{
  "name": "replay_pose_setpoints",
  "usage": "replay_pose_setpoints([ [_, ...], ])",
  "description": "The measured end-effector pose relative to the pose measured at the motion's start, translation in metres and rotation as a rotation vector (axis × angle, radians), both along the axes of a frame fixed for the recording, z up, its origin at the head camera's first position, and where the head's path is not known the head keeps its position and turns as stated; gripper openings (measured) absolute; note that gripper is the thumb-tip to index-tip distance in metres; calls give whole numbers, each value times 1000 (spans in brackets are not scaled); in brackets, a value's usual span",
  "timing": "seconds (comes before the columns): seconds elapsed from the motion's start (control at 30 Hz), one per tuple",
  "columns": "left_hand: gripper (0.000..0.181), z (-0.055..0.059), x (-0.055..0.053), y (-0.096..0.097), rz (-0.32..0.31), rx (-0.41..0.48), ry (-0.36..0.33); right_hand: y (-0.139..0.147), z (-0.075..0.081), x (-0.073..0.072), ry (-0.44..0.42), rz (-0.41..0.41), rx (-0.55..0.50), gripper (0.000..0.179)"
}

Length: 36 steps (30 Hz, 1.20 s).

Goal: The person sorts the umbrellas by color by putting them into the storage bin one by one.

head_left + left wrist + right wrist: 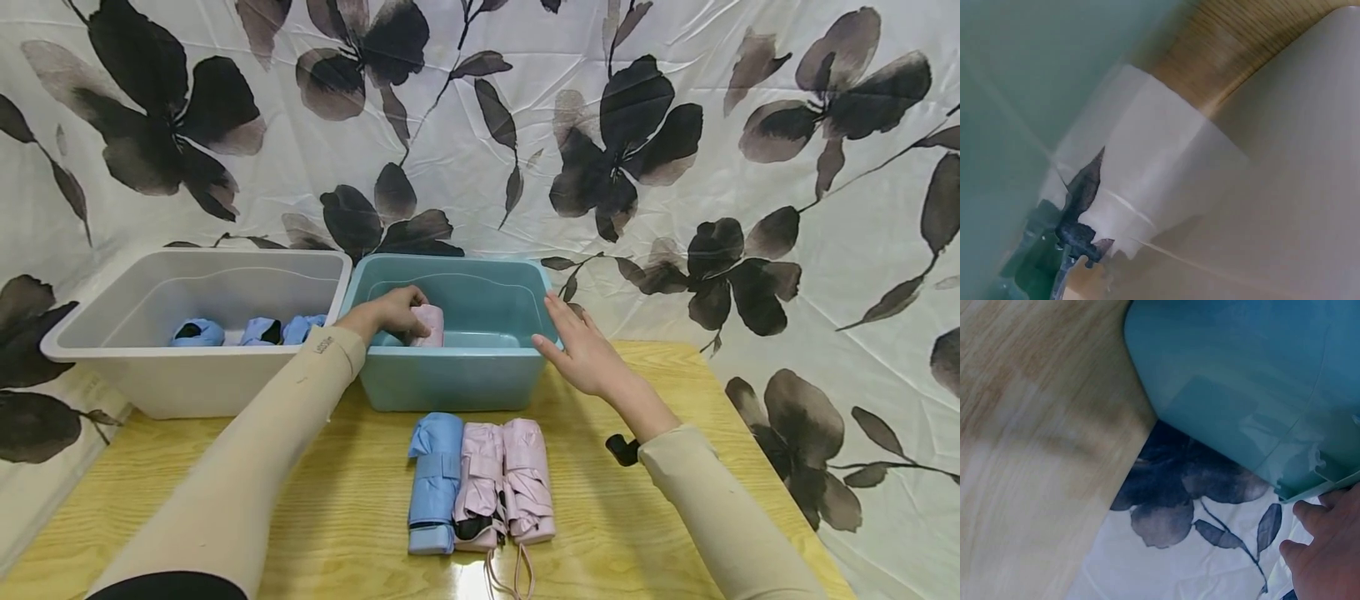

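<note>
In the head view my left hand reaches over the front rim of a teal bin. It grips a pink folded umbrella that stands upright inside, near the left end; its lower part is hidden by the bin wall. My right hand is at the bin's right end with straight fingers, by the rim. The right wrist view shows its fingers at the teal rim. On the table, in front of the bin, a blue folded umbrella lies beside two pink folded umbrellas.
A light grey bin stands left of the teal one, with blue folded umbrellas inside. Both bins sit on a yellow wood-grain table. Behind hangs a white floral cloth. Wrist cords trail toward the table's front.
</note>
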<state>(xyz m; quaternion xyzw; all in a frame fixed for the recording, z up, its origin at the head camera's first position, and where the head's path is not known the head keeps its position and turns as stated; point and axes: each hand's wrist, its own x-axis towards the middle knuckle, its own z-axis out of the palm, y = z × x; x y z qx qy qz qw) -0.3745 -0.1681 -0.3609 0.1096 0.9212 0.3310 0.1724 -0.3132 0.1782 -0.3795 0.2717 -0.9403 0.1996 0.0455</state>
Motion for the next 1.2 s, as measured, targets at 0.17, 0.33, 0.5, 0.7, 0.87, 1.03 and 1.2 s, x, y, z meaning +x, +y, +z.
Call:
replay_pose_setpoints([
  [0.17, 57, -1, -2, -1, -30, -42, -47, -1, 1, 0, -3, -1, 2, 78],
  [0.33, 59, 1, 1, 1, -28, -34, -157, 1, 0, 1, -1, -3, 2, 78],
  [0.5, 53, 3, 6, 3, -44, -33, -196, 1, -1, 0, 12, -1, 4, 78],
  [0.7, 52, 3, 5, 1, -48, -26, -190, 0, 0, 0, 4, 3, -2, 76],
  [0.87, 54, 3, 0, 0, -28, 54, -152, 1, 0, -1, 8, 5, -5, 77],
  [1.03, 53, 8, 3, 0, -12, 146, -93, 1, -2, -2, 6, 10, -2, 79],
  [1.2, 50, 17, 17, 2, -4, 234, -24, 0, -1, -2, 5, 12, -7, 79],
])
